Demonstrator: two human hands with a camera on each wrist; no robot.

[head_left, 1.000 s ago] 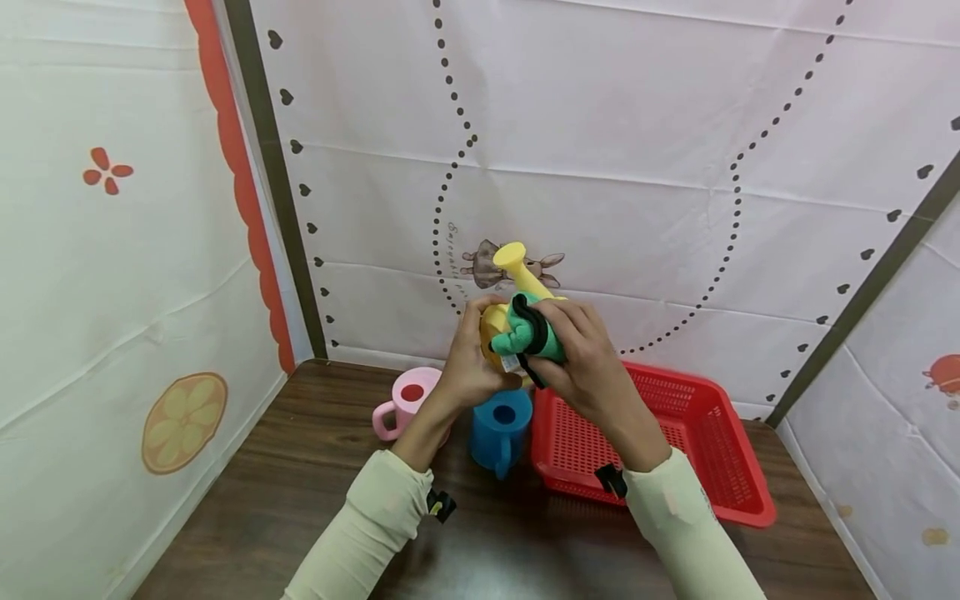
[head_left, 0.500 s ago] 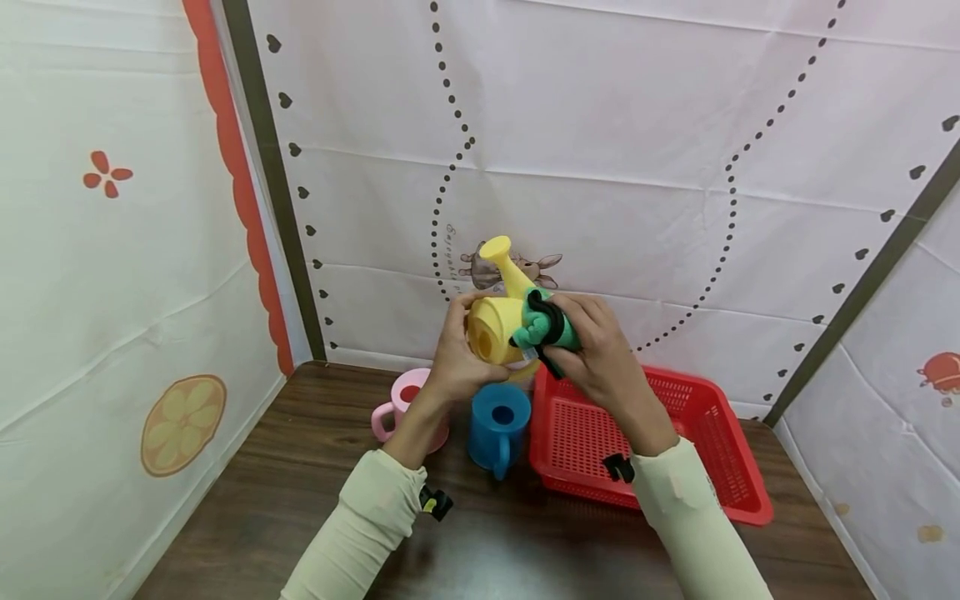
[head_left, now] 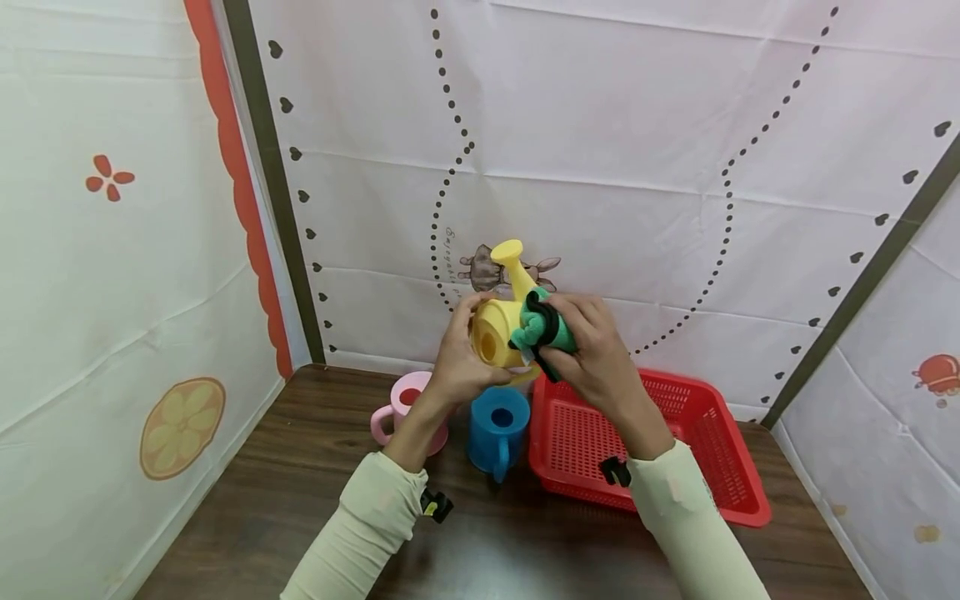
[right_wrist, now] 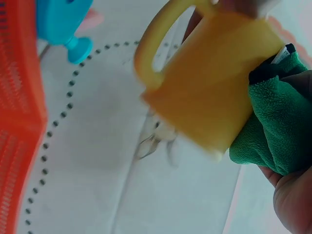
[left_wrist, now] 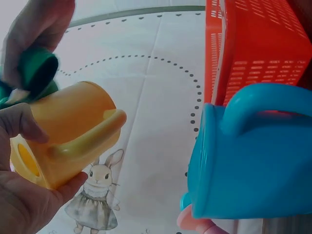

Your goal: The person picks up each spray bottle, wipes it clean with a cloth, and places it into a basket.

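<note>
My left hand (head_left: 463,360) grips a yellow plastic watering can (head_left: 508,317), held tilted in the air above the dark wood-grain counter (head_left: 300,500), while my right hand (head_left: 600,354) clutches a bunched green fleecy cloth with black trim (head_left: 561,332) against its side. Below, a blue plastic watering can (head_left: 491,442) stands between a pink plastic can with a looped handle (head_left: 405,410) and a red perforated plastic basket (head_left: 577,433).
</note>
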